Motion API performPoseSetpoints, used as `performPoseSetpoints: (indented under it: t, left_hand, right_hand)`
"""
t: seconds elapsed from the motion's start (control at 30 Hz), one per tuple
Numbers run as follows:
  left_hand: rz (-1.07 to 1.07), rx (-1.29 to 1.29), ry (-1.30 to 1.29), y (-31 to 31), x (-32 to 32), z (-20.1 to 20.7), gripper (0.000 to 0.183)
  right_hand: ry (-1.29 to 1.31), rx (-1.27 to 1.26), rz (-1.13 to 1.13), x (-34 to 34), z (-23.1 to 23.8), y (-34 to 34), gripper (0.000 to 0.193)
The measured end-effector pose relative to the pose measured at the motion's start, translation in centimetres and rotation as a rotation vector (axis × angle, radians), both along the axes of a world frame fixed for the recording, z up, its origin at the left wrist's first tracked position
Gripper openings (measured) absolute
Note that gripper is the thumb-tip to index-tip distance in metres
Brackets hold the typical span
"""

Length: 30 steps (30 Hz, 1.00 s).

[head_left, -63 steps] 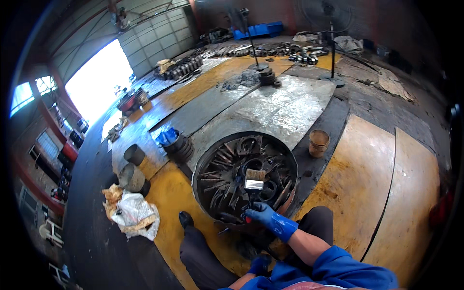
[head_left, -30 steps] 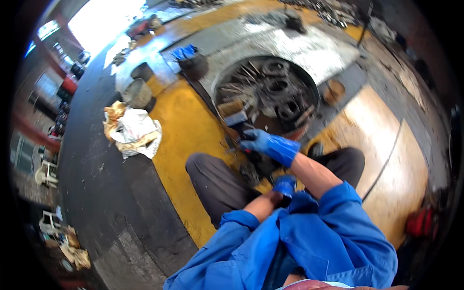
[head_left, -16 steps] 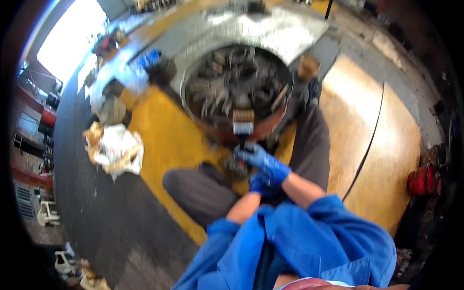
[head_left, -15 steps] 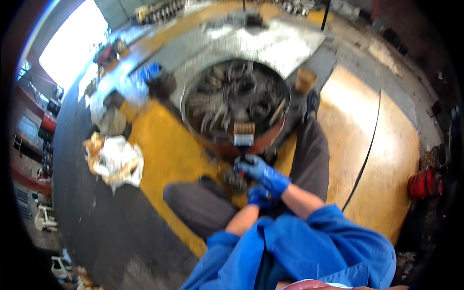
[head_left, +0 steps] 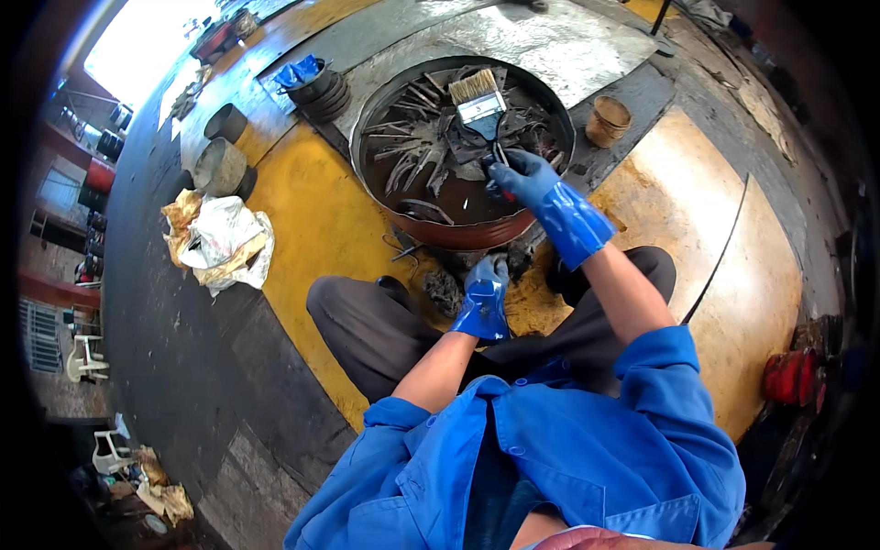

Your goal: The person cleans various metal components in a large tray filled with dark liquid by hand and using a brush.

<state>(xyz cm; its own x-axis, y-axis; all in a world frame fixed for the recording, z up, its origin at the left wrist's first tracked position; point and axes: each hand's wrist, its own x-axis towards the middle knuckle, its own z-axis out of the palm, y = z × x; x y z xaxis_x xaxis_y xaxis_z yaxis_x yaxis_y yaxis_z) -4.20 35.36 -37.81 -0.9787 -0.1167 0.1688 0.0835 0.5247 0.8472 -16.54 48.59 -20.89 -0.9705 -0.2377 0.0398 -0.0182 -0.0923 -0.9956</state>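
Note:
My right hand (head_left: 530,181), in a blue rubber glove, is closed around the dark handle of a wide paintbrush (head_left: 481,112). The brush has pale bristles and a metal ferrule. It is over a shallow round metal tub (head_left: 461,236), bristles pointing to the far side. In the tub lie many dark, dirty metal strips (head_left: 417,165) and flat pieces in brownish liquid. My left hand (head_left: 486,291), gloved too, is low in front of the tub's near wall, its fingers curled. What those fingers hold, if anything, is hidden. A dark grimy lump (head_left: 444,291) sits beside it.
A small tan bucket (head_left: 608,122) stands right of the tub. To the left are a crumpled white and yellowish cloth (head_left: 225,240), a grey can (head_left: 220,168) and a dark container with blue plastic (head_left: 316,87). A thin bent rod (head_left: 403,247) lies near my left knee.
My hands were close together in front of the tub and are now apart. My right hand has moved up and right, carrying the paintbrush over the tub. The view has shifted slightly.

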Motion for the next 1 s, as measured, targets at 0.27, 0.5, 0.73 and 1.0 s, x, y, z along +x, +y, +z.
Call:
performPoseSetpoints:
  t: [0.27, 0.5, 0.73, 1.0]
  left_hand:
    - [0.126, -0.081, 0.138, -8.6, -8.5, 11.3, 0.022]
    - [-0.380, -1.216, -0.547, -13.0, -17.8, 13.4, 0.050]
    - [-0.774, -1.261, -0.546, -14.4, -21.0, 10.3, 0.034]
    - [-0.918, -1.309, -0.517, -12.6, -21.2, 11.7, 0.032]
  right_hand:
    - [0.202, 1.027, 0.243, -3.7, -1.2, 4.0, 0.035]
    - [0.251, 1.430, 0.436, -6.6, 0.3, 1.9, 0.032]
    - [0.205, 1.313, 0.499, -7.1, 3.2, 1.9, 0.035]
    - [0.184, 1.256, 0.450, -6.6, 2.7, 2.6, 0.038]
